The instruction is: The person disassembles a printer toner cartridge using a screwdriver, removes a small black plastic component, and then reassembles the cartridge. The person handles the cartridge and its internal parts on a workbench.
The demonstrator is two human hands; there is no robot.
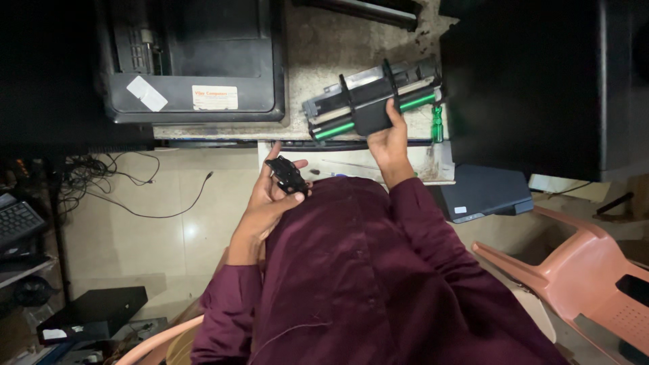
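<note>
My right hand (389, 138) grips a long black toner cartridge (368, 94) with a green roller strip, holding it tilted above the worktable (324, 47). Close to my chest, my left hand (267, 196) holds a small black plastic part (289, 176) between thumb and fingers. I wear a dark maroon long-sleeved shirt (365, 270).
A black printer (196, 61) stands on the table at the back left, and a large dark machine (534, 81) at the right. A green-handled screwdriver (437, 125) lies by the cartridge. A pink plastic chair (581, 270), floor cables (135, 189) and a black box (91, 314) surround me.
</note>
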